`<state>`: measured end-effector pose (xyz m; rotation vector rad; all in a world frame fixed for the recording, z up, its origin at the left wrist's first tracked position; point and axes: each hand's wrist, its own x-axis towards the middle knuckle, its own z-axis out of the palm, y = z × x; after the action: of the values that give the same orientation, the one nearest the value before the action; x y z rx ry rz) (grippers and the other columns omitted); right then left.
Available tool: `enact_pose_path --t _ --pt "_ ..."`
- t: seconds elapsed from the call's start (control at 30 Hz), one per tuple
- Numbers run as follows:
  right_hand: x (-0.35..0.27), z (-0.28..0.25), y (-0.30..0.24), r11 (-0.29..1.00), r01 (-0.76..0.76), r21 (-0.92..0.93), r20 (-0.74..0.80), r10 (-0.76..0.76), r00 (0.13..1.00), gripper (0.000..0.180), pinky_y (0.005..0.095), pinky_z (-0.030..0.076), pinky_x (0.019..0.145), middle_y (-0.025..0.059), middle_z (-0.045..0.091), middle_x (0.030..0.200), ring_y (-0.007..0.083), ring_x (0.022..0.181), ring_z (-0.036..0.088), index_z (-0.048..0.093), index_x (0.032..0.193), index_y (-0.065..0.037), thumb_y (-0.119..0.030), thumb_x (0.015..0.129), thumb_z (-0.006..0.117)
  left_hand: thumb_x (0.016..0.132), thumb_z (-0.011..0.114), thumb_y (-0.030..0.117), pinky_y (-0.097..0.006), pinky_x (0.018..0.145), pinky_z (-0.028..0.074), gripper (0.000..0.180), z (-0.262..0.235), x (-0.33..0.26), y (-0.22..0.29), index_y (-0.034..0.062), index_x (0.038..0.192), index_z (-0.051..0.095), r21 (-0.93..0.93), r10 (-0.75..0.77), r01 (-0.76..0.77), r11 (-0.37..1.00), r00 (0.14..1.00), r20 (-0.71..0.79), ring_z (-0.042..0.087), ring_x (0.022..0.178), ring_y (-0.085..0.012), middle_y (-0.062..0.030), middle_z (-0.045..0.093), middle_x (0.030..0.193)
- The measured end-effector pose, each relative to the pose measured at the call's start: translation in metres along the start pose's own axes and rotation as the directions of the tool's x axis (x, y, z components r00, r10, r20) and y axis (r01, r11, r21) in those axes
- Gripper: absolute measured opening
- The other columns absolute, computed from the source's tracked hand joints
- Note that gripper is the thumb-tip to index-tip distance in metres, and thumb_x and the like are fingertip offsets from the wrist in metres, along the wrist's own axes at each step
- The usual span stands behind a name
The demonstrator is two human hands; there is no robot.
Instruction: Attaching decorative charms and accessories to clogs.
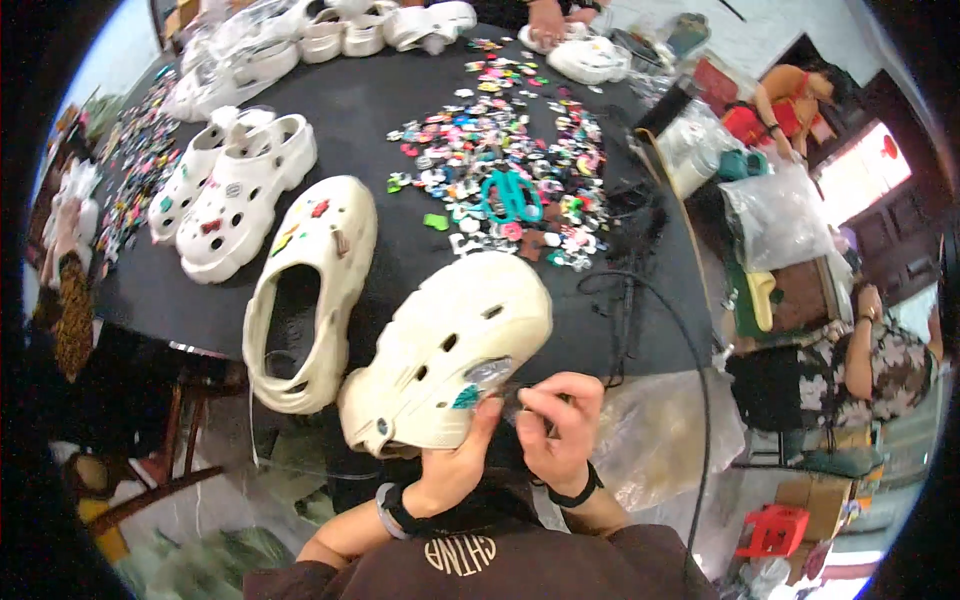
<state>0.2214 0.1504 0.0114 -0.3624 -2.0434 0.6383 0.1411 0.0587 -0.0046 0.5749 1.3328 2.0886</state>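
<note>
My left hand (455,462) grips the near end of a cream clog shoe (450,350), holding it tilted over the table's front edge. A small teal charm (466,397) and a clear one sit in its holes. Next to the clog, my right hand (558,428) pinches a small clear piece at its fingertips. A second cream clog (305,290) with a few charms lies on the black round table (380,110) just left of it. A heap of colourful small charms (510,170) covers the table's middle, with teal scissors (512,193) on top.
More white clogs (235,190) lie at the left and far edges of the table. A black cable (690,350) hangs off the right side. Clear plastic bags (775,215) and people sit at the right; another person's hands (548,20) work at the far side.
</note>
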Motion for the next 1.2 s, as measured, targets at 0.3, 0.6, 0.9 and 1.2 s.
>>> enact_pose_path --t 0.3,0.6,0.9,1.2 --pt "0.027 0.018 0.005 0.992 -0.102 0.076 0.165 0.089 0.982 0.04 0.0246 0.035 0.061 0.0027 0.033 0.081 0.0166 0.072 0.036 0.065 0.107 -0.014 -0.021 0.069 0.074 0.088 0.052 0.002 -0.028 0.085 0.042 0.035 -0.021 -0.004 -0.028 -0.0016 0.121 0.043 0.044 0.004 -0.008 0.999 0.996 0.085 0.051 0.1 -0.0165 -0.0085 0.051 0.114" --pt "0.029 0.025 0.005 0.986 -0.116 0.116 0.165 0.096 0.982 0.028 0.0239 0.034 0.062 0.0013 0.034 0.078 0.0163 0.074 0.036 0.066 0.089 -0.014 -0.02 0.064 0.078 0.088 0.052 0.003 -0.029 0.089 0.042 0.037 -0.022 0.002 -0.022 -0.0023 0.124 0.043 -0.019 -0.031 0.032 0.999 0.996 0.088 0.051 0.104 -0.0182 -0.0103 0.05 0.119" --pt "0.034 0.034 0.008 0.967 -0.214 0.137 0.171 0.19 0.967 0.019 0.0268 0.036 0.071 0.0049 0.039 0.086 0.0189 0.083 0.036 0.053 0.086 -0.006 -0.013 0.076 0.068 0.087 0.058 0.007 -0.026 0.079 0.045 0.029 -0.01 0.017 -0.007 -0.002 0.114 0.053 -0.134 -0.096 0.1 0.986 0.995 0.034 0.053 0.094 -0.0123 -0.0062 0.056 0.105" --pt "0.033 0.024 0.019 0.962 -0.214 0.173 0.173 0.184 0.968 0.013 0.0251 0.035 0.073 0.0044 0.035 0.087 0.017 0.082 0.038 0.058 0.092 -0.008 -0.005 0.08 0.06 0.086 0.061 0.01 -0.025 0.077 0.045 0.027 0.0 0.018 0.0 -0.0014 0.11 0.054 -0.078 -0.088 0.088 0.993 0.996 0.015 0.054 0.088 -0.0117 -0.0049 0.057 0.1"
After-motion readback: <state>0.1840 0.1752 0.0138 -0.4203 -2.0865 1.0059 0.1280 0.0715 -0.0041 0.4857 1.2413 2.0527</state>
